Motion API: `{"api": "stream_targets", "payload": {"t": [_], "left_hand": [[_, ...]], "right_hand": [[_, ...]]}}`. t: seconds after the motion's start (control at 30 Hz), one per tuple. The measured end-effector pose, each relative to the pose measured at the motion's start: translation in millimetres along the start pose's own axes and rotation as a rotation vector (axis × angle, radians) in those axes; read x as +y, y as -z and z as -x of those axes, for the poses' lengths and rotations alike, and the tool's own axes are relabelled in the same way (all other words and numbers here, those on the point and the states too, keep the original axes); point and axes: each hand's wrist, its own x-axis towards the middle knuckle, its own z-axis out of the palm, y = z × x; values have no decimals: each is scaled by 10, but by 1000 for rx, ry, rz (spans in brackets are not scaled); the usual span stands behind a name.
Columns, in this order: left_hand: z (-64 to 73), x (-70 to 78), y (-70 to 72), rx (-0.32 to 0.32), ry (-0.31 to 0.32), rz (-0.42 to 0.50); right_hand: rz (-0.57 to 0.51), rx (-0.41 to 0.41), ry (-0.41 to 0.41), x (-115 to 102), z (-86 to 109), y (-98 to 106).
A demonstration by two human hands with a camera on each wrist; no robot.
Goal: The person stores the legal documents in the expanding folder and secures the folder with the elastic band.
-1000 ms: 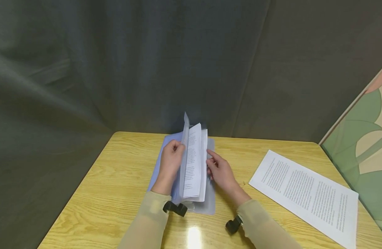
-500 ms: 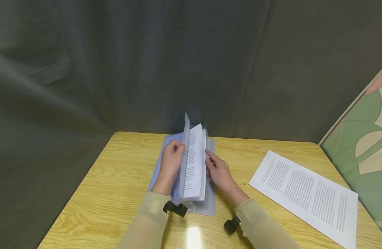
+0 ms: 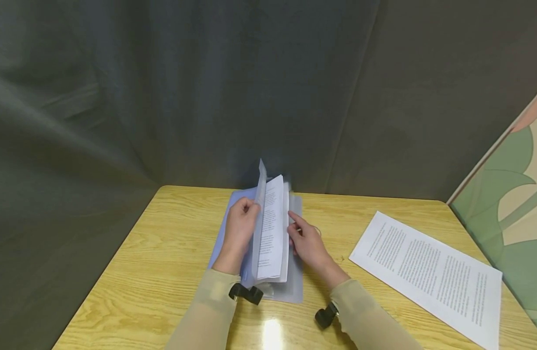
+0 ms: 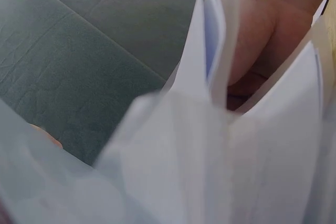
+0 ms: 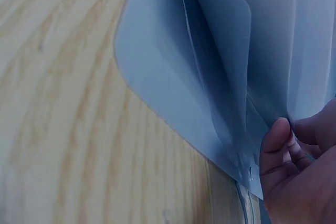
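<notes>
Plastic leaf [image 3: 257,248] stood lifted between the thumb and curled fingers of the left hand [image 3: 239,226], pinched partway along its edge, while the right hand [image 3: 311,243] had thumb and fingertips nipped on the edge of a translucent page [image 5: 270,51]. Printed papers [image 3: 272,233] stood between the two hands, within the opened folder [image 3: 295,287], which lay on the wooden table [image 3: 163,272]. To the right, well apart, a loose sheet [image 3: 428,272] of print lay flat and slantwise. Dark cloth [image 3: 251,87] hung behind, with a leaf-patterned panel [image 3: 518,199] at far right.

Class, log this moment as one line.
left hand: pinches clear leaf; right hand: pinches folder page; folder: open; printed sheet: on table
</notes>
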Motion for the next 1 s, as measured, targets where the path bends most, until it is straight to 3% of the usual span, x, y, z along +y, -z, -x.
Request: {"api": "stream_targets", "payload": {"t": [0.37,0.7,1.0], "left_hand": [[-11,1,5,-1,3,-1],[-42,-6,-8,-9,6,-2],[-40,-4,-2,1,-2,8]], "right_hand": [[54,6,18,-15,9,262],[277,43,169,111,135,815],[412,49,194,231,266,1345]]}}
